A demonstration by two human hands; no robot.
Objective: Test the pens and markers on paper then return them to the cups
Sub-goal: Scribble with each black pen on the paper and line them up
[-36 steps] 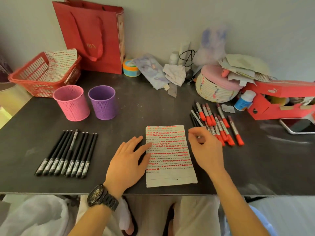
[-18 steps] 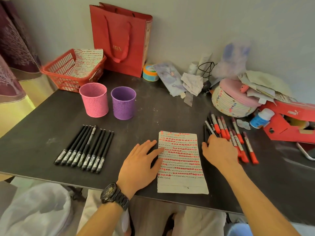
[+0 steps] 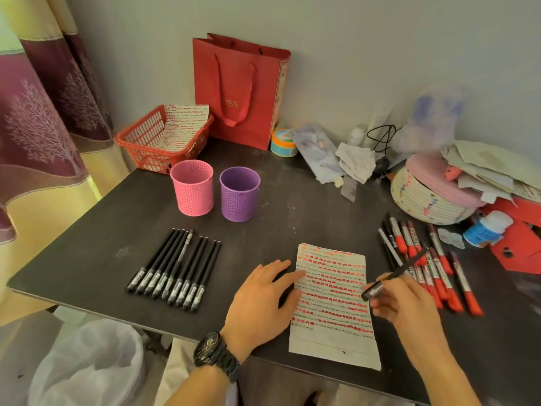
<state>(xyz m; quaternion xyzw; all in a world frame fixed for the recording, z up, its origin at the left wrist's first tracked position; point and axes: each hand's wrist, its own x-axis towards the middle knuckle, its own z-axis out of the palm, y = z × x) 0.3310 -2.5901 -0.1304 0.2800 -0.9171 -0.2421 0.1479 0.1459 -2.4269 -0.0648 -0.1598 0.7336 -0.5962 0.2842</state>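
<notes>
Two gold letters, "BA", are all that reads clearly on the red paper bag [image 3: 240,92] standing against the wall. The print on the pen barrels and marker bodies is too blurred to make out.

On the dark table [image 3: 87,259], the left hand [image 3: 260,303] lies flat with its fingers straight, the fingertips pressing the left edge of the paper [image 3: 332,303]. A black wristwatch [image 3: 216,354] sits on that wrist. The right hand [image 3: 404,303] hovers over the paper's right edge, its fingers and thumb pinching a black pen [image 3: 392,275] that is tilted, one end pointing down-left over the sheet. Rows of red dashes and thin dark lines cover most of the paper.

Left of the paper a row of black pens [image 3: 175,271] lies side by side. To the right a loose group of red-capped markers [image 3: 439,271] lies beside the right hand.

Behind the pens, the pink cup [image 3: 193,191] and purple cup [image 3: 239,194] stand upright, just beside each other. The red basket [image 3: 140,142] at the table's far left corner holds a curled sheet [image 3: 184,121] marked with similar red dashes.
</notes>
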